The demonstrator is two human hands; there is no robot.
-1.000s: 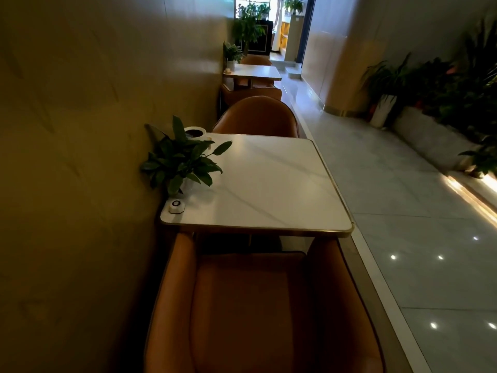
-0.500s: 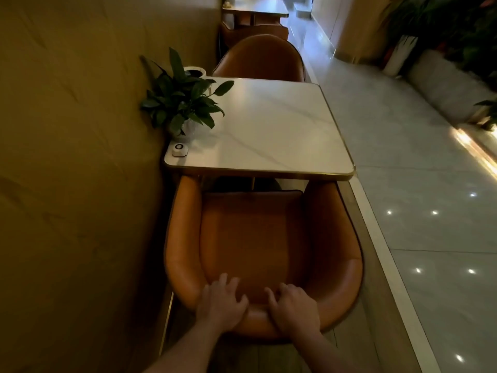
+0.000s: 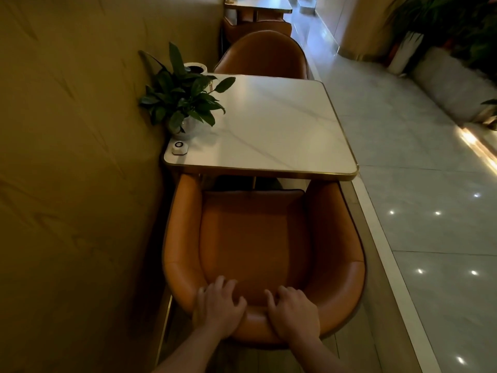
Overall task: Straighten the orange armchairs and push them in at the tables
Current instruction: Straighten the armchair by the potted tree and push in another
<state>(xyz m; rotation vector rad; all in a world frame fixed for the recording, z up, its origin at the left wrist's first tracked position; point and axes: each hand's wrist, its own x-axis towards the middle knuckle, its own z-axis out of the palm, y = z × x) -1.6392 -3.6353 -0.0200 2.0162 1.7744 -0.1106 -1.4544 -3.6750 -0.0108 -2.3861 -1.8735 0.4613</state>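
Note:
An orange armchair point(image 3: 258, 238) stands in front of me, its front edge just under the white marble table point(image 3: 271, 130). My left hand point(image 3: 217, 308) and my right hand point(image 3: 293, 310) both grip the top of its backrest, fingers curled over the rim toward the seat. A second orange armchair point(image 3: 265, 56) sits tucked in at the table's far side. Further back, another orange armchair point(image 3: 258, 25) stands at a second table point(image 3: 258, 6).
A wall runs close along the left. A potted plant point(image 3: 183, 95), a small white call button point(image 3: 179, 148) and a white cup point(image 3: 195, 68) stand on the table's left side. A tiled aisle lies to the right, past a raised kerb point(image 3: 387, 251). Planters point(image 3: 457, 84) line the far right.
One second ago my hands were out of sight. They came in and took the backrest. The view has tilted down, and the chair now appears slightly further from me.

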